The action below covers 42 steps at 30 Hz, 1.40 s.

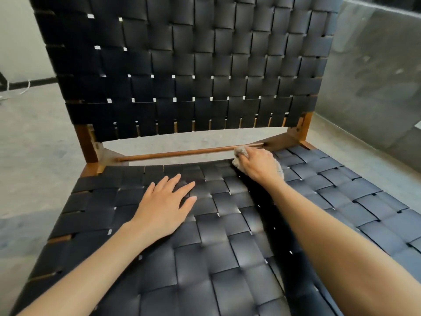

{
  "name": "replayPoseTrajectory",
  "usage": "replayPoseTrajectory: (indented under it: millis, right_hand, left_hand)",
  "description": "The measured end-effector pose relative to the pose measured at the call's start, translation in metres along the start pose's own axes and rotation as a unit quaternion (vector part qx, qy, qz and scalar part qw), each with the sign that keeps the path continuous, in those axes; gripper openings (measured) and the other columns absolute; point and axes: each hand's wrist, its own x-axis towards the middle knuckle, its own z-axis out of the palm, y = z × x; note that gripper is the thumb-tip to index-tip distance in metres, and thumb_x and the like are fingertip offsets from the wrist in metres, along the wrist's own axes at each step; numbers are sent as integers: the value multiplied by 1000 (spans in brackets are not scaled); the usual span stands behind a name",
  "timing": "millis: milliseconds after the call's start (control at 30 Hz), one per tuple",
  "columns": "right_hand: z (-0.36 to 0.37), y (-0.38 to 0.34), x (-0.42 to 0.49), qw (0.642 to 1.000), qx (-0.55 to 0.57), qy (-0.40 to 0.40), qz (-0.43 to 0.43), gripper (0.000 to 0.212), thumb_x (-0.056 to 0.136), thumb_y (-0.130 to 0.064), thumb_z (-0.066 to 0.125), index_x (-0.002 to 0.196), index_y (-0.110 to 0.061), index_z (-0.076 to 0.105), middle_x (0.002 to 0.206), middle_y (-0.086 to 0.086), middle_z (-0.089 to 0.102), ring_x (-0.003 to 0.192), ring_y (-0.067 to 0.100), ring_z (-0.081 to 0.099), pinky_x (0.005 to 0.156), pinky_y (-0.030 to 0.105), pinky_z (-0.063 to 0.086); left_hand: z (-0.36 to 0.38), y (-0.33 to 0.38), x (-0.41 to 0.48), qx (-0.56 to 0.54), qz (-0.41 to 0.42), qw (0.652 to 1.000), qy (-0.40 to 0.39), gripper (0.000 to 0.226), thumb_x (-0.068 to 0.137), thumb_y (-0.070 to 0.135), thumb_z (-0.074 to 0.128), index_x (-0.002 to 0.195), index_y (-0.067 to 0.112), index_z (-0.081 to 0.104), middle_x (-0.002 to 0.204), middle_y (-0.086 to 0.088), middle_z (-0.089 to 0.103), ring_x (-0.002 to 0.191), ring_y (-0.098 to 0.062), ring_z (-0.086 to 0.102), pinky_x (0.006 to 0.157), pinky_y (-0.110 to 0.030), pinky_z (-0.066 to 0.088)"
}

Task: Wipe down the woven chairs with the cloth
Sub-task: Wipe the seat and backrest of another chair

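Note:
A chair of black woven straps on a brown wooden frame fills the view, its seat (pixel 227 247) low in front and its backrest (pixel 182 65) rising behind. My right hand (pixel 256 165) grips a crumpled beige cloth (pixel 240 153) at the seat's rear edge, right of centre, against the thin wooden rod (pixel 173 153). My left hand (pixel 165 206) lies flat on the seat with fingers spread, left of centre.
Grey concrete floor (pixel 34 144) surrounds the chair. A grey wall or panel (pixel 376 65) stands close on the right. A black bar and white cord (pixel 25 84) lie on the floor at far left.

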Motion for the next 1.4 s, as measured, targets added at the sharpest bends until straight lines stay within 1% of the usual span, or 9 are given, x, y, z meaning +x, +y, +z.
replayPoseTrajectory:
  millis: [100,233,400,667,800,967,1067,1233,1400]
  right_hand:
    - [19,-71,-8,995,45,-40,-73,37,101,-37,33,122,-21,59,129,6,59,118,30,51,99,42,38]
    - [41,-178,-25,979,126,-60,-152,36,100,-37,36,114,-16,62,118,7,64,109,28,56,94,44,43]
    - [51,-252,-25,961,188,-119,-164,37,102,-38,35,116,-14,59,115,9,63,105,26,57,94,45,44]
    - [48,-248,-58,932,238,-141,-236,40,99,-41,43,129,-20,57,129,3,60,117,18,54,99,34,42]
    - [35,-240,-92,923,260,-137,-249,37,99,-38,46,130,-20,57,128,0,61,109,10,55,86,23,38]
    - [12,-235,-149,919,262,-119,-269,33,100,-33,47,124,-17,63,123,2,65,104,14,60,78,20,36]
    - [-6,-229,-186,916,267,-125,-273,31,100,-33,47,120,-17,65,118,0,67,92,4,55,69,9,35]
    - [-33,-226,-243,915,267,-149,-262,31,100,-35,47,118,-19,65,112,-2,68,91,5,55,72,18,36]
    - [-55,-227,-292,913,289,-156,-243,31,99,-37,47,119,-22,65,105,-7,68,88,8,60,80,27,47]
  left_hand:
    - [-13,-26,-26,36,-25,999,-15,54,97,55,14,149,41,9,160,6,1,146,-17,-4,117,-38,-2]
    - [-26,-55,-68,66,-81,994,-10,62,97,56,12,152,29,1,159,4,-7,146,-15,-10,116,-36,-6]
    - [-30,-69,-111,48,-137,988,48,71,95,58,15,152,18,0,159,-1,-9,145,-16,-12,115,-31,-9]
    - [-34,-66,-132,-10,-160,985,68,66,99,49,21,152,14,5,160,-4,-5,146,-16,-10,116,-29,-5]
    - [-36,-64,-150,-59,-166,983,60,63,100,44,24,151,13,5,160,-2,-6,146,-16,-9,116,-28,-3]
    - [-37,-50,-187,-113,-184,974,67,64,101,41,27,151,8,3,159,-5,-7,146,-19,-5,116,-30,1]
    - [-35,-39,-216,-153,-192,966,80,64,101,37,29,150,6,2,159,-8,-5,146,-20,-3,116,-31,3]
    - [-28,-24,-265,-246,-196,943,104,60,101,36,29,152,13,5,160,-1,0,146,-14,3,115,-29,8]
    - [-20,-23,-300,-381,-198,887,167,48,102,30,32,149,22,26,155,3,26,142,-12,23,111,-26,17]
